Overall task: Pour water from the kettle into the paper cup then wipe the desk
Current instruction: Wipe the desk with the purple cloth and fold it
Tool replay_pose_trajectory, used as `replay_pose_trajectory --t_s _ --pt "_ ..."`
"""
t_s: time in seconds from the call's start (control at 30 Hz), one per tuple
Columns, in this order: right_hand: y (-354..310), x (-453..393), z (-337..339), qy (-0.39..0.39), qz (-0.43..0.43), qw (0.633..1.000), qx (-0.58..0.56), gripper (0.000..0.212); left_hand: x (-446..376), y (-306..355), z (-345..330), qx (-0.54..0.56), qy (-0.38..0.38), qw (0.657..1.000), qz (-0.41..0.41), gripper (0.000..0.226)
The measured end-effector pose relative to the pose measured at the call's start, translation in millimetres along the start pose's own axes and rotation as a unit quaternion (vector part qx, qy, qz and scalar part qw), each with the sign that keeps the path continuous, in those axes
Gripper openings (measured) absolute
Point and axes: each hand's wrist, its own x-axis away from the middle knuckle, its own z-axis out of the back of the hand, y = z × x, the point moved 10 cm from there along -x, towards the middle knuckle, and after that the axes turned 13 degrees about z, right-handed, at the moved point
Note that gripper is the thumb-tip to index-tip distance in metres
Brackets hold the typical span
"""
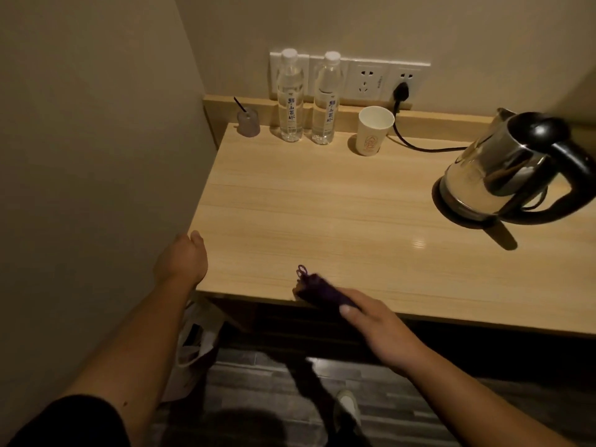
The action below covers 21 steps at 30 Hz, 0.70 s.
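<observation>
1. My right hand (375, 330) reaches over the near edge of the tabletop (322, 208), palm down, with my fingers (346, 309) closed on a dark purple cloth (314, 287).
2. The cloth is bunched and blurred; it lies on the tabletop right at the near edge, with a small loop sticking up at its far end.
3. My left hand (183, 256) sits at the tabletop's near left corner, beside the wall. Its fingers curl away from the camera, so I cannot tell whether they are wide or narrow, and I see nothing in them.
4. The kettle (503, 169), shiny steel with a black handle and lid knob, stands on its base at the right side of the tabletop, well apart from both hands.
5. The paper cup (374, 130) stands upright near the back edge, between the kettle and two water bottles (306, 98); I cannot see into it well enough to tell its contents.
6. A black cord (419, 145) passes behind the cup from a wall plug (401, 91) toward the kettle.
7. A small upturned glass (248, 123) sits at the back left corner, left of the bottles.
</observation>
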Motion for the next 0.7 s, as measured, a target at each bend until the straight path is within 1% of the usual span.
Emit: replay_pose_trajectory --t_s 0.03,0.07,0.1,0.13,0.17,0.23,0.27,0.3,0.33,0.4,0.47,0.53,0.57,0.6,0.7 --pt "3 2 3 0.037 -0.055 0.986 -0.150 0.032 -1 0 0 -0.001 0.000 1.000 -0.002 0.061" --pt "5 2 7 0.075 -0.094 0.955 -0.272 0.031 -1 0 0 0.000 0.000 1.000 -0.004 0.060" --pt "2 -2 17 0.112 -0.104 0.927 -0.343 0.031 -1 0 -1 0.002 -0.001 1.000 -0.006 0.060" --pt "0 -9 35 0.149 -0.102 0.915 -0.360 0.031 -1 0 -2 0.004 -0.002 1.000 -0.007 0.059" --pt "-8 -20 57 0.179 -0.086 0.917 -0.346 0.030 -2 0 -3 0.005 -0.004 1.000 -0.006 0.059" --pt "-31 -52 110 0.221 -0.035 0.948 -0.226 0.024 -3 -1 -3 0.003 -0.005 1.000 0.000 0.058" --pt "-44 -70 136 0.232 -0.011 0.963 -0.134 0.021 -3 -2 -3 0.000 -0.005 1.000 0.003 0.058" --pt "-55 -91 161 0.240 0.007 0.970 -0.029 0.022 -3 -2 -4 -0.003 -0.004 1.000 0.006 0.057" --pt "-63 -112 183 0.238 0.023 0.968 0.081 0.024 -4 -3 -4 -0.005 -0.002 1.000 0.008 0.057" --pt "-66 -154 212 0.195 0.042 0.944 0.262 0.036 -5 -3 -5 -0.010 0.000 1.000 0.008 0.057" --pt "-50 -193 216 0.096 0.067 0.905 0.410 0.043 -8 -5 -8 -0.016 0.006 1.000 0.009 0.057" --pt "-12 -217 208 -0.019 0.063 0.858 0.510 0.046 -10 -7 -10 -0.023 0.013 1.000 0.010 0.058" --pt "4 -222 204 -0.052 0.060 0.834 0.545 0.049 -12 -8 -11 -0.024 0.017 1.000 0.010 0.058" --pt "13 -224 203 -0.057 0.065 0.821 0.564 0.050 -13 -9 -12 -0.026 0.020 0.999 0.011 0.058" --pt "20 -219 201 -0.050 0.083 0.815 0.571 0.051 -15 -10 -13 -0.023 0.026 0.999 0.010 0.059"
